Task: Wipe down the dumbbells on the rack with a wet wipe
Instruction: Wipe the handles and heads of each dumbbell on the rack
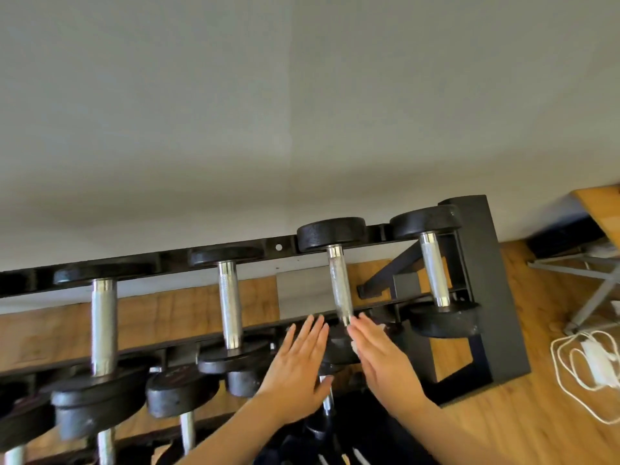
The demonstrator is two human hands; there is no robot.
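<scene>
Dumbbells: 4 on top tier of rack [483,263], at least 3 more on lower tier, cut off at 7 o'clock edge. 2 hands, both with fingers straight and together, palms facing inward. Third dumbbell [337,283] from left sits between them; its near plate mostly hidden behind hands. Left hand [298,360] at 9 o'clock of plate, right hand [379,357] at 3 o'clock. Wipe [354,346]: small white scrap under right fingers [364,330], hard to make out. 1 white cable [583,367] on floor at 3 o'clock.
</scene>
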